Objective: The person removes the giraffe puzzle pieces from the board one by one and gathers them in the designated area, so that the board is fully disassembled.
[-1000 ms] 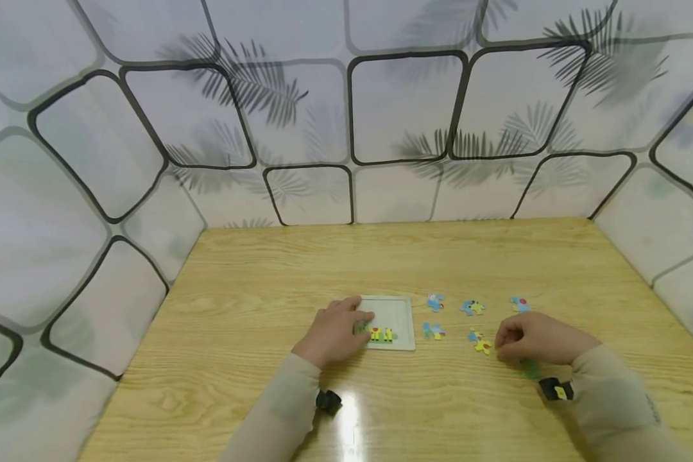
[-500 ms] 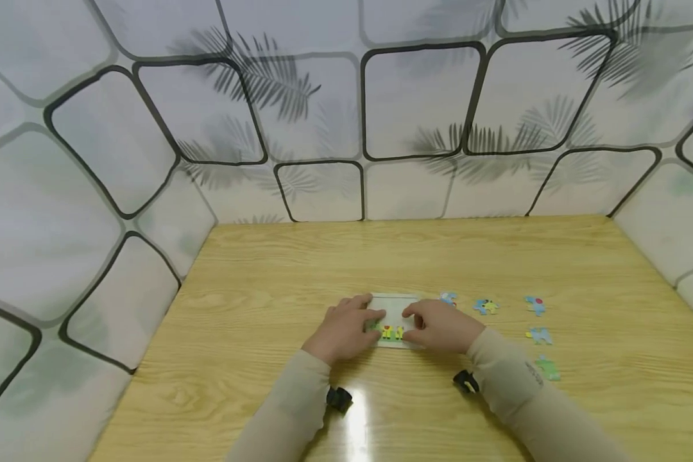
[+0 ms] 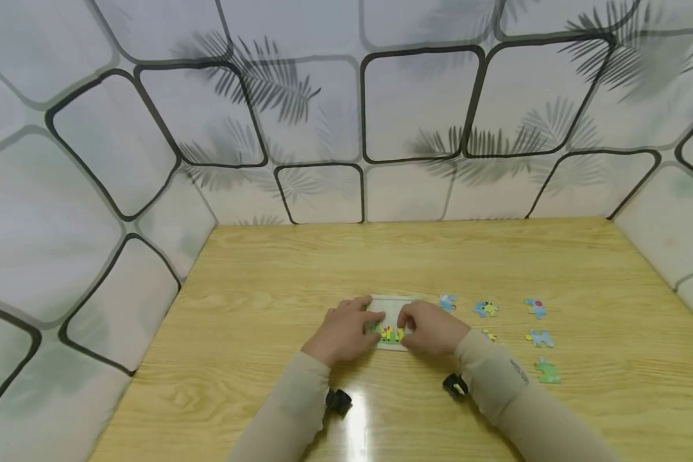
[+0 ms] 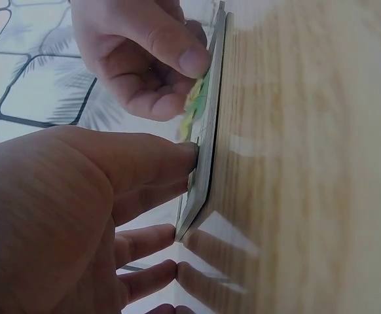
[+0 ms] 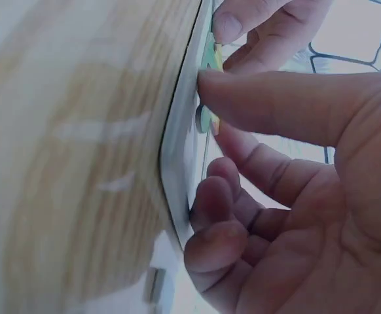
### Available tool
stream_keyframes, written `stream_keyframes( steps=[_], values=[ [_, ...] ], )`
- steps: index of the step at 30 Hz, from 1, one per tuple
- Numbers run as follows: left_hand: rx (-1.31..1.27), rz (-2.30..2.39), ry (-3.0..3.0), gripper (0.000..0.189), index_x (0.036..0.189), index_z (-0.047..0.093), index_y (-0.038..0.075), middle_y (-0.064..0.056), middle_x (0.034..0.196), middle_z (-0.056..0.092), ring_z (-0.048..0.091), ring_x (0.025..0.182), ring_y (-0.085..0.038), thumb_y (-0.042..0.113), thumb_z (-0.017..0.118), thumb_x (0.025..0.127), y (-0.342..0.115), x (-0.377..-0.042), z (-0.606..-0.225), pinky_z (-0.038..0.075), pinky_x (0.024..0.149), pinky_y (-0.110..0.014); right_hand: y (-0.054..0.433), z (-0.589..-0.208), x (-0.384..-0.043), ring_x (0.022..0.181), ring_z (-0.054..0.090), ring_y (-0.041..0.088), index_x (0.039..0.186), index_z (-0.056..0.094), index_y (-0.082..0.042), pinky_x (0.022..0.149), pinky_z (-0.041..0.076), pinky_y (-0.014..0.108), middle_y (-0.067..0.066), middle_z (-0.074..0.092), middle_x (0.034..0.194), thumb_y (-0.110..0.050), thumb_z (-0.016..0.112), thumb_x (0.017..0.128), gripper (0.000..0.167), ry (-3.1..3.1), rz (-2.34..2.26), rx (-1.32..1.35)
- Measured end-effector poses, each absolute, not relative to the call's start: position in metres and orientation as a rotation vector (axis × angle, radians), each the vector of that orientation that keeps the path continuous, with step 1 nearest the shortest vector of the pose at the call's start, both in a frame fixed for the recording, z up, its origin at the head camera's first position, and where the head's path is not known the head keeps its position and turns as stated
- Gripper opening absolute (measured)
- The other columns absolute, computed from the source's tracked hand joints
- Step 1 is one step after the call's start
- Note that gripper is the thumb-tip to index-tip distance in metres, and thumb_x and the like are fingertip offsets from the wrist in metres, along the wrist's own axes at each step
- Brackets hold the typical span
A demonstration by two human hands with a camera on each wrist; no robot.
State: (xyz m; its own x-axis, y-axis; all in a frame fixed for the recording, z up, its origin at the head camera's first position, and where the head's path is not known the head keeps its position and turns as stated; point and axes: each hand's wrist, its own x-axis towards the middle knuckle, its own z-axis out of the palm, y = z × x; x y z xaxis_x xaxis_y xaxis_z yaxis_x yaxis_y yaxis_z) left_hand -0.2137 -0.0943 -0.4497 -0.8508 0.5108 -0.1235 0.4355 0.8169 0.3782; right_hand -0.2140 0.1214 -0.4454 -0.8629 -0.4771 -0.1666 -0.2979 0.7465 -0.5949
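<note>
A small pale puzzle tray lies on the wooden table, with green and yellow puzzle pieces along its near side. My left hand rests on the tray's left part. In the left wrist view, its thumb presses down inside the rim while other fingers touch the edge and table. Over the tray's near right part, my right hand pinches a green and yellow puzzle piece between thumb and fingers. That piece looks tilted in the left wrist view, close over the tray.
Several loose puzzle pieces lie right of the tray, among them a blue and yellow piece, a blue piece with a red spot and a green piece. A patterned cloth wall encloses the table's back and sides.
My right hand has moved left from beside the loose pieces to the tray, then shifted slightly further left in the last half second. My left hand has stayed on the tray.
</note>
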Motion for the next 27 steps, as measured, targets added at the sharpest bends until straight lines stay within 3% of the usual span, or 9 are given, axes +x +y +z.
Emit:
stream_keyframes(
  steps=[5, 15, 21, 27],
  values=[
    [0.718, 0.516, 2.777, 0.042, 0.141, 0.062, 0.026, -0.007, 0.159, 0.038, 0.037, 0.143, -0.035, 0.036, 0.061, 0.1, -0.096, -0.213, -0.451, 0.035, 0.109, -0.059, 0.128, -0.446, -0.218, 0.072, 0.054, 0.012, 0.089, 0.064, -0.012, 0.066, 0.047, 0.031, -0.004, 0.061, 0.082, -0.003, 0.069, 0.086, 0.011, 2.583, -0.948, -0.671],
    [0.682, 0.538, 2.748, 0.044, 0.143, 0.06, 0.027, -0.005, 0.161, 0.036, 0.034, 0.145, -0.033, 0.037, 0.061, 0.099, -0.095, -0.212, -0.451, 0.031, 0.112, -0.057, 0.176, -0.433, -0.215, 0.081, 0.063, 0.018, 0.106, 0.07, -0.01, 0.065, 0.052, 0.031, -0.001, 0.068, 0.09, -0.015, 0.07, 0.095, 0.012, 2.482, -1.14, -0.575],
    [0.714, 0.541, 2.747, 0.044, 0.143, 0.059, 0.026, -0.006, 0.161, 0.035, 0.034, 0.145, -0.035, 0.035, 0.058, 0.101, -0.098, -0.21, -0.453, 0.032, 0.111, -0.059, 0.219, -0.432, -0.204, 0.079, 0.066, 0.021, 0.109, 0.071, -0.009, 0.063, 0.054, 0.032, 0.001, 0.069, 0.091, -0.019, 0.068, 0.096, 0.016, 2.46, -1.116, -0.558],
    [0.712, 0.544, 2.738, 0.044, 0.145, 0.057, 0.026, -0.006, 0.162, 0.033, 0.031, 0.147, -0.034, 0.036, 0.056, 0.102, -0.097, -0.212, -0.452, 0.028, 0.114, -0.058, 0.258, -0.434, -0.187, 0.077, 0.066, 0.016, 0.107, 0.072, -0.012, 0.066, 0.053, 0.032, 0.0, 0.071, 0.089, -0.019, 0.068, 0.096, 0.014, 2.377, -1.067, -0.54]
  ],
)
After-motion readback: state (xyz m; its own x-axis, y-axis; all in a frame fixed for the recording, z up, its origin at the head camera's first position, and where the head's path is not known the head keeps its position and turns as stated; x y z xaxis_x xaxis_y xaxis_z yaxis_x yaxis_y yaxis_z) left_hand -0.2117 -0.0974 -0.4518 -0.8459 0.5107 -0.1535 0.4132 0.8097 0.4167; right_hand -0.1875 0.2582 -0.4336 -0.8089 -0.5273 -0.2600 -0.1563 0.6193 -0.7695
